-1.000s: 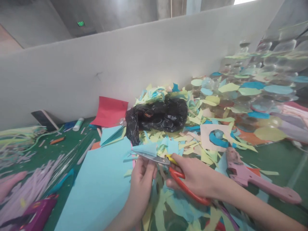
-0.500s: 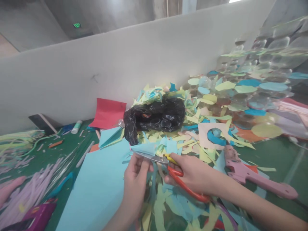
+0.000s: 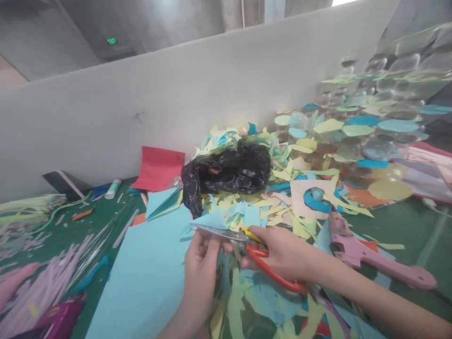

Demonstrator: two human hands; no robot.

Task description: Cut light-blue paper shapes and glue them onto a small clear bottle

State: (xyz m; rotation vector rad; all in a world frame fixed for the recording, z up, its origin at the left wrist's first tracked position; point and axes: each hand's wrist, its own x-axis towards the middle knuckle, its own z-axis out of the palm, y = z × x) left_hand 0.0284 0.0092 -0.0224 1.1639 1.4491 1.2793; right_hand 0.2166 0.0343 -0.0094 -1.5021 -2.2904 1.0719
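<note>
My right hand (image 3: 275, 252) is closed on scissors with one red and one yellow handle (image 3: 278, 275). Their blades point left, lying against a light-blue piece of paper (image 3: 212, 220). My left hand (image 3: 203, 254) pinches that paper from below, its thumb and fingers near the blade tips. Whether the blades are fully together is hard to see. Beneath my left forearm lies a large light-blue sheet (image 3: 137, 278). Behind the hands sits a crumpled black plastic bag (image 3: 229, 172).
Coloured paper scraps (image 3: 247, 301) heap around the bag and hands. A pink glue gun (image 3: 384, 263) lies at right, below clear plastic bottles and paper discs (image 3: 395, 126). Red paper (image 3: 158, 168), a glue stick (image 3: 113, 189) and lilac strips (image 3: 52, 278) are at left. A white partition (image 3: 106, 113) stands behind.
The blue paper piece has narrowed at its left end and the scissor blades lie slightly flatter across it. Both hands stay almost in place, the left shifting slightly right.
</note>
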